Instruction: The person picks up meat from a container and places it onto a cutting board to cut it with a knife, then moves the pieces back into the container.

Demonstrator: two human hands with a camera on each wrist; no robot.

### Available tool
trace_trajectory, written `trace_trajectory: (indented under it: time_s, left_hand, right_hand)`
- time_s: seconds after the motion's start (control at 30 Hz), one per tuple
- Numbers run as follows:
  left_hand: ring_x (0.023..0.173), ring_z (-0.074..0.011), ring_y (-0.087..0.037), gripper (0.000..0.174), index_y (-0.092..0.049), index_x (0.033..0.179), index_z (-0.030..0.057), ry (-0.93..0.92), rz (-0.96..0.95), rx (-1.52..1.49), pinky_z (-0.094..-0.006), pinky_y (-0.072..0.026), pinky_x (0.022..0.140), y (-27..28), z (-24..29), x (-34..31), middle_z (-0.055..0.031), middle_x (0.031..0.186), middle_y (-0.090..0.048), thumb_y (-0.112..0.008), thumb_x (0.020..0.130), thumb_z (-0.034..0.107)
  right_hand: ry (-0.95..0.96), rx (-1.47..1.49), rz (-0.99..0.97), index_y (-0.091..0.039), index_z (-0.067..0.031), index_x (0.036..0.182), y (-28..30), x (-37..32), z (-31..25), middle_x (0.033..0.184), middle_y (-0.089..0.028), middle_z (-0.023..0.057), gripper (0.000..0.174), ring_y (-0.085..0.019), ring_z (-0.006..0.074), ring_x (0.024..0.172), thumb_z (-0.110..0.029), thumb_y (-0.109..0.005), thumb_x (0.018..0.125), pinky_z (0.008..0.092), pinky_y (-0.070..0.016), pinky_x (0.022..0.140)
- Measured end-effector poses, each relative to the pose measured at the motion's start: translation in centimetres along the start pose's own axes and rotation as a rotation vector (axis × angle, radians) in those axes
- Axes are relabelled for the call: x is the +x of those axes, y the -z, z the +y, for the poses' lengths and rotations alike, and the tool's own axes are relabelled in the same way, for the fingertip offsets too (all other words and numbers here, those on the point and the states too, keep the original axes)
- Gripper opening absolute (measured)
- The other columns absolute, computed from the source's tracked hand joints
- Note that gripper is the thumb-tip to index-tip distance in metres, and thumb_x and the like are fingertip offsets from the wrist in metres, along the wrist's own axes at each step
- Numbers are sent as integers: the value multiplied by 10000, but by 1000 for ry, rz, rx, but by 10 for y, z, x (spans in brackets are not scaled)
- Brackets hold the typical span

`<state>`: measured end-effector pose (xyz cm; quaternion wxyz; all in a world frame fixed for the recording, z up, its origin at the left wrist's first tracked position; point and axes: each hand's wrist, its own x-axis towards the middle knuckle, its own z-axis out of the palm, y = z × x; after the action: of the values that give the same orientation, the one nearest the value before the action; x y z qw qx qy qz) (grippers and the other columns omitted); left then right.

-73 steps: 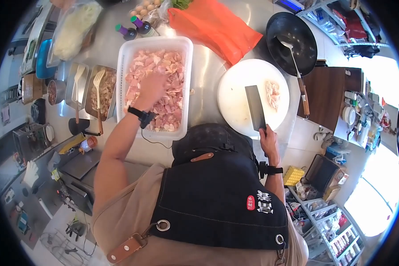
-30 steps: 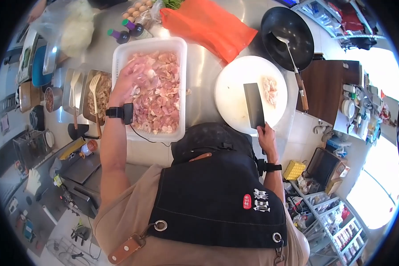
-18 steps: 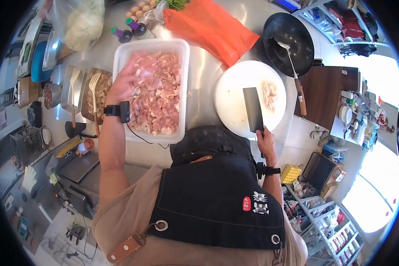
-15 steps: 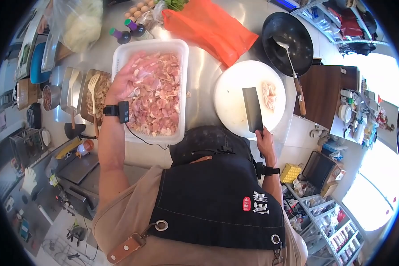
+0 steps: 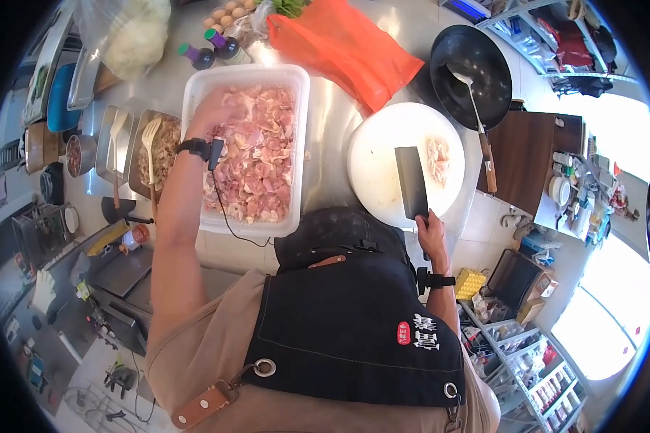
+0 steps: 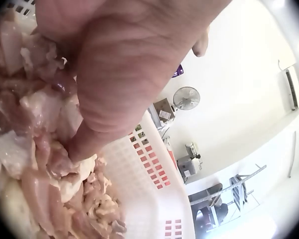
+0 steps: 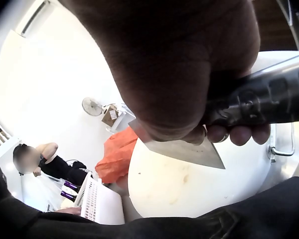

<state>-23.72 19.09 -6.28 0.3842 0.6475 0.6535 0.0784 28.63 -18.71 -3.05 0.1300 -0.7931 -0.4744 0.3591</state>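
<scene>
My left hand [image 5: 213,112] is in the raw chicken pieces [image 5: 263,173] filling a white perforated basket [image 5: 302,144]. In the left wrist view its thumb [image 6: 109,89] bends down with the tip among the pieces [image 6: 42,194]; the other fingers are mostly hidden, so I cannot tell whether they hold any. My right hand [image 5: 431,232] grips the dark handle of a cleaver [image 5: 410,180]. The wide blade lies over a round white cutting board [image 5: 374,151], left of a small heap of pale raw chicken [image 5: 438,160]. The right wrist view shows fingers [image 7: 241,134] wrapped round the handle.
Behind the basket stand two purple-labelled bottles [image 5: 227,49], with several eggs [image 5: 227,16] and an orange bag [image 5: 347,50]. A black wok [image 5: 477,65] with a ladle is at right. Metal trays [image 5: 112,162] with forks or spatulas sit left. Another person [image 7: 65,167] appears beyond the basket.
My left hand moved from the basket's middle to its left side, spread over the chicken there, and now reaches deeper with its wrist turned. The right hand and cleaver stay nearly still.
</scene>
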Motion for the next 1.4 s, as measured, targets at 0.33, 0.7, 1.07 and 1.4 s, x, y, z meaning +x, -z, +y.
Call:
trace_trajectory:
  time_s: [0.33,0.7,1.07,1.4]
  left_hand:
    - [1093,-357,-719,542,-727,1310,98,-321,-296,379,-447,-558,970,-14,52,-70,-160,1277,-730,-832,836,338]
    - [1064,-279,-719,581,-640,1364,10,-229,65,-68,-395,-578,914,-27,-6,-26,-181,1240,-715,-831,846,191]
    - [1072,-317,-686,539,-625,1417,42,-611,204,147,-368,-586,877,-37,-4,-24,-180,1209,-689,-770,904,119]
    - [1272,-233,-643,452,-641,1374,1,-278,-29,-166,-350,-532,1049,-48,58,-153,-129,1354,-675,-780,977,166]
  right_hand:
    - [-78,39,-40,-646,41,1270,-4,0,7,1062,-774,260,309,-763,406,1009,-159,-653,1035,468,-584,857]
    - [0,6,1,-648,55,1198,0,3,7,992,-760,289,298,-741,469,950,-187,-664,1025,506,-578,800]
    - [187,-103,423,-722,-62,1162,2,-18,-19,890,-737,213,189,-719,424,796,-141,-650,1005,496,-567,693]
    - [345,31,541,-730,-80,1185,-4,6,17,984,-758,155,206,-735,381,870,-139,-650,1005,479,-580,743]
